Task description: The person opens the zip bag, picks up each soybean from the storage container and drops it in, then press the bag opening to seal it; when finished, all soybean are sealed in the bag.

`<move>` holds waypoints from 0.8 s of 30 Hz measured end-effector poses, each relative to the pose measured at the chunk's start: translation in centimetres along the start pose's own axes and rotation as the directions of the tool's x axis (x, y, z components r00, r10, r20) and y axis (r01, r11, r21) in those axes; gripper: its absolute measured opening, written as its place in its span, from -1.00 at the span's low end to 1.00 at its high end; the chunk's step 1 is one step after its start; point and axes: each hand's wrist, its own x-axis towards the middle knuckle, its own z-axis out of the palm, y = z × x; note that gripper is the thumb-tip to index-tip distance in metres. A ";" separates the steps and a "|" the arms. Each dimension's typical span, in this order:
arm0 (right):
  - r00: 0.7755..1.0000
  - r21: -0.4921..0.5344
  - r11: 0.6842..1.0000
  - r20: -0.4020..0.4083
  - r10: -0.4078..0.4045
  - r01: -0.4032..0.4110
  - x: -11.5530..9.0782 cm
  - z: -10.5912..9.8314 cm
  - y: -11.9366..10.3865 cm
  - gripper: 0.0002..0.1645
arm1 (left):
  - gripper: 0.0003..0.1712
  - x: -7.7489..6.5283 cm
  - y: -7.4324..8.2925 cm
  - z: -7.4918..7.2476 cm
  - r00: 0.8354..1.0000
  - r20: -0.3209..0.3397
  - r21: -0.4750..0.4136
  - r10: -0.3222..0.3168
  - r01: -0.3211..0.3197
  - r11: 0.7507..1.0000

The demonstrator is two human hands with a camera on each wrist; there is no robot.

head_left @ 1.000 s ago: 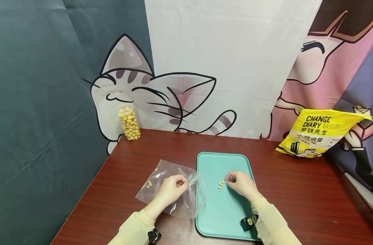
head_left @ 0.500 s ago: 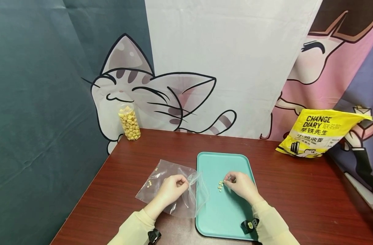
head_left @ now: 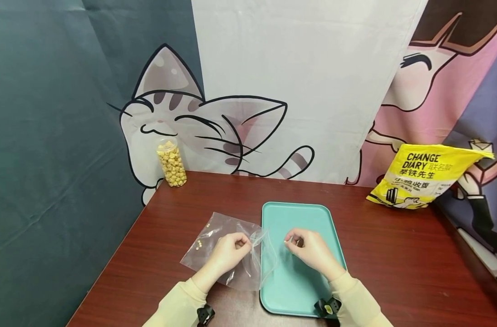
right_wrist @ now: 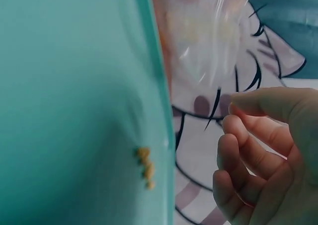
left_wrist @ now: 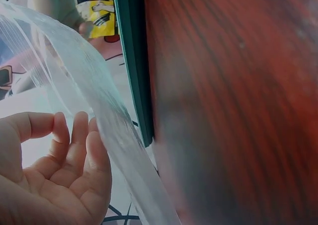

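Observation:
My left hand (head_left: 231,251) pinches the gathered mouth of a clear plastic bag (head_left: 244,275), which lies partly over the tray's left edge. A few small pale-yellow, bean-like pieces (head_left: 199,245) are inside its far left end. Above the turquoise tray (head_left: 289,295), my right hand (head_left: 311,250) pinches a tiny pale-yellow piece (right_wrist: 231,107) between thumb and forefinger, close to the bag's opening. Several more yellow pieces (right_wrist: 147,169) lie on the tray, mostly hidden behind the right hand in the head view. The left wrist view shows the bag's film (left_wrist: 117,118) beside the left fingers.
A clear jar of yellow popcorn-like snacks (head_left: 172,165) stands at the table's back left corner. At the back right leans a yellow snack bag (head_left: 420,177). A cartoon-printed cloth (head_left: 313,81) hangs behind the dark red wooden table (head_left: 150,272).
My right hand has moved left from the pieces on the tray toward the bag, pinching one piece. My left hand has stayed in place on the bag.

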 end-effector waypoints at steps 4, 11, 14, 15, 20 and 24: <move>0.998 0.032 0.998 0.017 -0.060 0.060 -0.1 0.1 -1.4 -0.97 | -0.92 0.1 0.0 0.0 1.000 -0.002 0.002 0.002 -0.002 1.000; 0.992 0.080 0.991 0.065 -0.111 0.106 -0.2 0.3 -2.4 -0.97 | -0.92 0.0 0.2 -0.1 1.000 0.002 0.002 0.001 -0.001 1.000; 0.992 0.096 0.991 0.068 -0.103 0.096 -0.2 0.4 -2.1 -0.96 | -0.92 0.0 0.3 -0.1 1.000 0.004 0.000 -0.001 0.001 1.000; 0.993 0.097 0.991 0.068 -0.099 0.092 -0.2 0.4 -2.0 -0.95 | -0.92 0.0 0.3 -0.1 1.000 0.006 0.001 -0.001 0.001 1.000; 0.996 0.102 0.992 0.048 -0.081 0.076 -0.3 0.4 -1.2 -0.92 | -0.92 0.1 0.1 0.0 1.000 0.011 0.008 0.001 -0.001 1.000; 0.997 0.089 0.993 0.023 -0.076 0.074 -0.3 0.3 -0.3 -0.95 | -0.91 0.1 0.1 0.0 1.000 0.011 0.006 0.001 -0.001 1.000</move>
